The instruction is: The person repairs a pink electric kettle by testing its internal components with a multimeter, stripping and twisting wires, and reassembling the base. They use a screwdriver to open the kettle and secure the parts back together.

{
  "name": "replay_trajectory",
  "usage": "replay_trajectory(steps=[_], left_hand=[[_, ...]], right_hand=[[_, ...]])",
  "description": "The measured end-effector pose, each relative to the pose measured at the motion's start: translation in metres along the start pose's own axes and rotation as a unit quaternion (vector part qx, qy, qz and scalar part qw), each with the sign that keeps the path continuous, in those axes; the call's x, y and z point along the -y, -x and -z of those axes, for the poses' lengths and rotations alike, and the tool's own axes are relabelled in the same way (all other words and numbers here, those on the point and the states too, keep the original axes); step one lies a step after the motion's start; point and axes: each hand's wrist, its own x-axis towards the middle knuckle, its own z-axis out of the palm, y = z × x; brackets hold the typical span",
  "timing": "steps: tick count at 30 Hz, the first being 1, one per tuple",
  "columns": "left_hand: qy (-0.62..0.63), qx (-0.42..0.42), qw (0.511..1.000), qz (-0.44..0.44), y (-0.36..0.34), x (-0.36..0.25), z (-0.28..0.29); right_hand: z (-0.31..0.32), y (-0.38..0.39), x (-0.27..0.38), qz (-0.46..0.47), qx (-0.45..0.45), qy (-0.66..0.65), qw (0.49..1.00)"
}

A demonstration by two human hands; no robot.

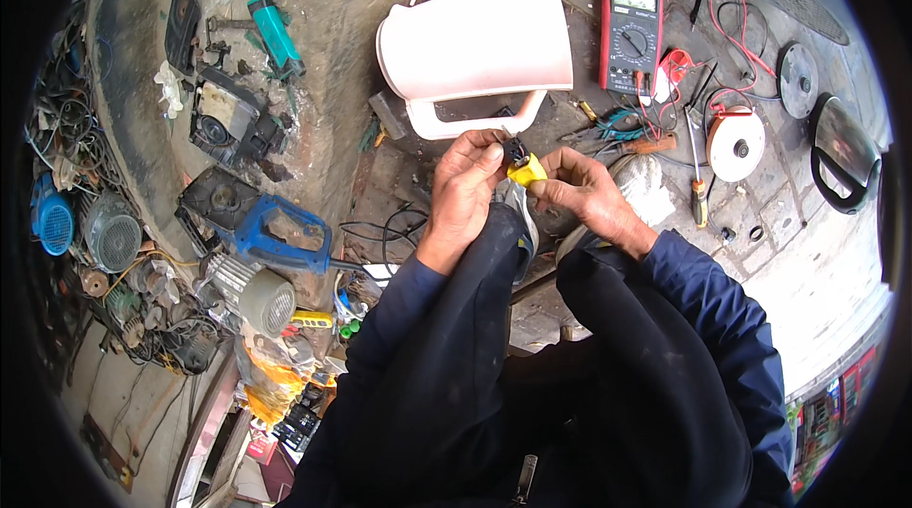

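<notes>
Over my knees, both hands meet at a small item. My left hand [463,192] is closed, thumb and fingers pinching a small black part [516,151]. A bright yellow piece [527,172] sits against the black part's lower end, and my right hand [594,196] pinches it between thumb and fingers. Whether the two pieces are joined I cannot tell. Just beyond my hands lies a pale pink jug body [480,38] on its side, its handle [475,120] toward me. Right of it is a red-edged multimeter [631,36] with a lit display.
To the right lie pliers [617,125], a screwdriver [700,202], a round white base [735,144], a grey disc [798,80] and a black-handled lid [844,156]. A blue power tool [280,234], a teal tool [275,36] and a motor [252,292] are on the left.
</notes>
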Motion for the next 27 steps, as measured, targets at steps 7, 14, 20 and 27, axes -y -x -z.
replay_trajectory(steps=[7, 14, 20, 27], left_hand=[[-0.056, 0.013, 0.998, 0.005, 0.006, -0.005, -0.004], [-0.148, -0.004, 0.989, 0.013, 0.009, -0.020, 0.002], [-0.113, 0.029, 0.993, -0.017, 0.012, -0.018, 0.005], [-0.109, 0.051, 0.991, -0.055, 0.014, -0.013, 0.010]], right_hand=[[-0.010, 0.009, -0.001, 0.145, -0.053, 0.233, 0.960], [-0.008, 0.013, 0.001, 0.263, -0.075, 0.392, 0.878], [-0.006, 0.013, -0.004, 0.283, -0.077, 0.389, 0.873], [-0.008, 0.014, -0.002, 0.244, -0.078, 0.336, 0.906]])
